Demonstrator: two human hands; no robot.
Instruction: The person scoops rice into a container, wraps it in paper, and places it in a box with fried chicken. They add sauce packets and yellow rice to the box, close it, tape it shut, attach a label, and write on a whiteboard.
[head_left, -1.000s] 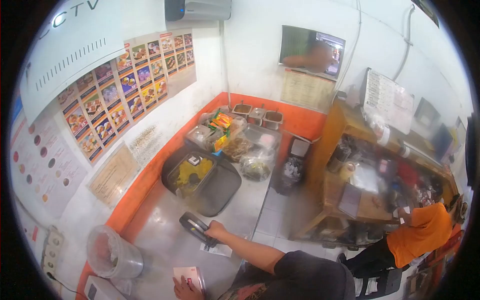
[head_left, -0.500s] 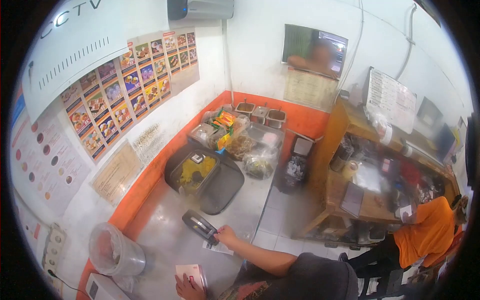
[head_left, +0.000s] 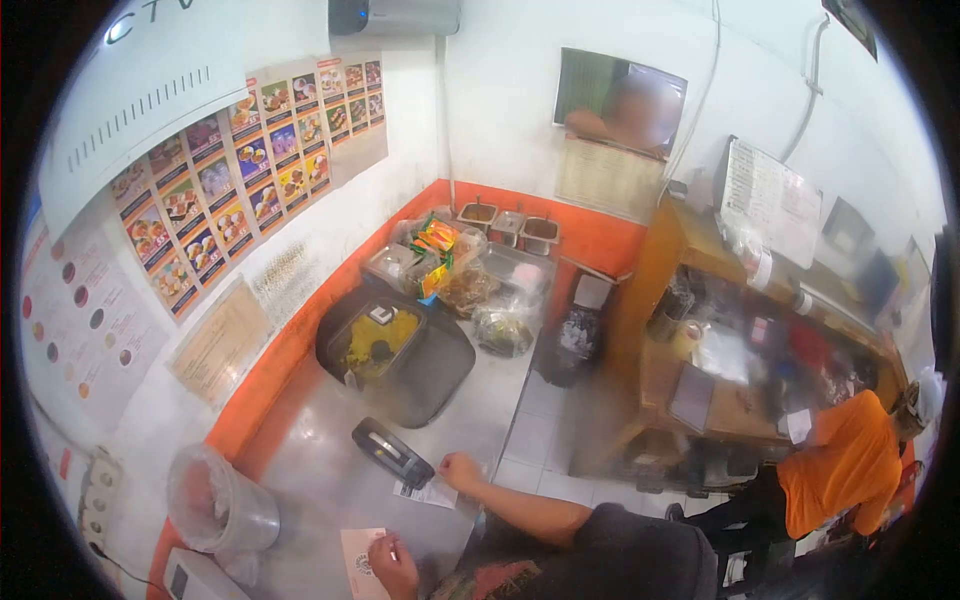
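My left hand (head_left: 393,566) is curled over the right edge of a pale pink paper (head_left: 364,560) with a round dark print, at the bottom of the steel counter (head_left: 318,492). A small white thing shows at its fingers, too small to name. My right hand (head_left: 459,473) is just right of a long black device (head_left: 392,453), not gripping it; its fingers are bent, with a gap to the thumb. Under the device's right end lies a white printed paper (head_left: 430,493). Beyond it stands a dark tub of yellow food (head_left: 385,338) on a black tray (head_left: 440,380).
A clear plastic bucket (head_left: 222,505) and a white device (head_left: 195,578) stand at left. Bagged food (head_left: 503,331) and metal containers (head_left: 540,232) are at the back. Right: a wooden shelf unit (head_left: 650,365), a black bin (head_left: 577,335) and a person in orange (head_left: 845,460). Another person (head_left: 640,105) shows at the wall opening.
My right hand has let go of the black device. My left hand has come off the pink item's face, curling at its right edge. The view has shifted slightly.
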